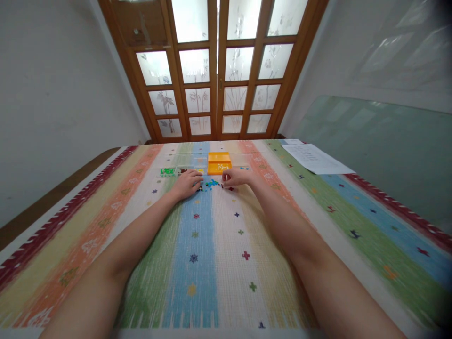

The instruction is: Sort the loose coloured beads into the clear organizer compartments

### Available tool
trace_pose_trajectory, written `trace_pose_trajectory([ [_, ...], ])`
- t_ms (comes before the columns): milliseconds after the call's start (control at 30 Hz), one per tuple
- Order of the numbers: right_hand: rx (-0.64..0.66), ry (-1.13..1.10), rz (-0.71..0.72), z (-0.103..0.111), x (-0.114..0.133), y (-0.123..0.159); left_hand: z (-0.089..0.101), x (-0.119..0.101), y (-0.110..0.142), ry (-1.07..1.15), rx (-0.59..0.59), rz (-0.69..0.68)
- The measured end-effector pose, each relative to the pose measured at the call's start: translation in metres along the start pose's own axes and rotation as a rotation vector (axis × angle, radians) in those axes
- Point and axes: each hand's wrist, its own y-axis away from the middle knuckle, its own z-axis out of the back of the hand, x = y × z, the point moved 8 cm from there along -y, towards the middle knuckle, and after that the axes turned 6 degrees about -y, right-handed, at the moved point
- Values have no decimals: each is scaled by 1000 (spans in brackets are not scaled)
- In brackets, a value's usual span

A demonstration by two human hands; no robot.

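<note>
A loose pile of small pieces (212, 183), mostly blue with some dark and green ones, lies on the striped tablecloth. My left hand (186, 183) rests at the pile's left side, fingers stretched out and lying low on the cloth. At the right end, my right hand (236, 177) has thumb and forefinger pinched together, pointing down. Whatever is between those fingertips is too small to make out. Just beyond the hands stands an open orange box (219, 157) with white bits in its near half.
Clear containers hold green pieces (167, 171), brown pieces (182, 170) and yellow pieces (199, 171) left of the orange box. A few blue pieces (244, 168) sit to its right. Printed paper (314, 157) lies at the far right. Wooden glazed doors (217, 84) stand behind the table.
</note>
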Motion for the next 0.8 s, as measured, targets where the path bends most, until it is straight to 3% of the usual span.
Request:
trace_pose_trajectory([
  [200,110,-35,-18,-22,2,1,-3,-5,0,11,1,-22],
  [433,5,28,20,-18,6,-1,-5,-5,0,13,12,-24],
  [800,1,7,116,-29,15,-4,-5,-4,1,4,13,-29],
])
